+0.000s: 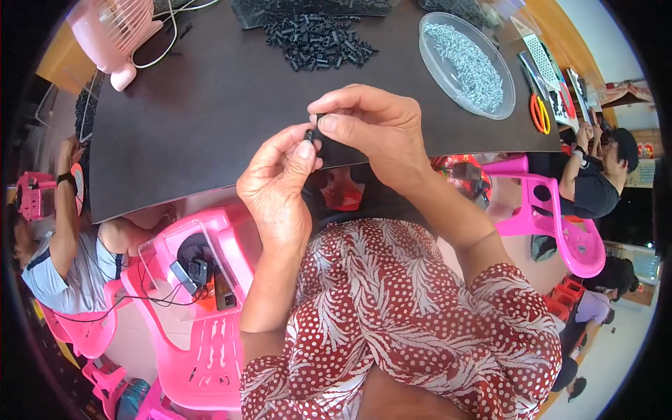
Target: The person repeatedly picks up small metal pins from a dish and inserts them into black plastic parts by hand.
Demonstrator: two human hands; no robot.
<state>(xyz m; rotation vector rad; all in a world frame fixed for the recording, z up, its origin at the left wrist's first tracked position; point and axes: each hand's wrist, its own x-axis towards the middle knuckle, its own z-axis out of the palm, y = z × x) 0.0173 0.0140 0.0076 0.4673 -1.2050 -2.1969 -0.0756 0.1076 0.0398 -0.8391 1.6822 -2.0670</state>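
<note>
Over the near part of the dark table (203, 133), my two hands almost meet at the fingertips. A small black plastic piece (309, 136) sits upright between the thumb and fingers of my left hand (276, 185). Just above it, my right hand (374, 126) pinches a tiny dark part (320, 118), mostly covered by the thumb and forefinger. Beyond my hands lies a loose heap of small black plastic pieces (318, 42). To the right, a round clear plastic lid (509, 91) holds a pile of small silvery metal parts (469, 66), likely screws.
A pink fan (115, 31) with a white cable stands at the far left. Scissors with orange handles (539, 114) lie by the right edge. A pink chair (199, 357) bears a clear box with devices. People sit at left (77, 273) and right (595, 178).
</note>
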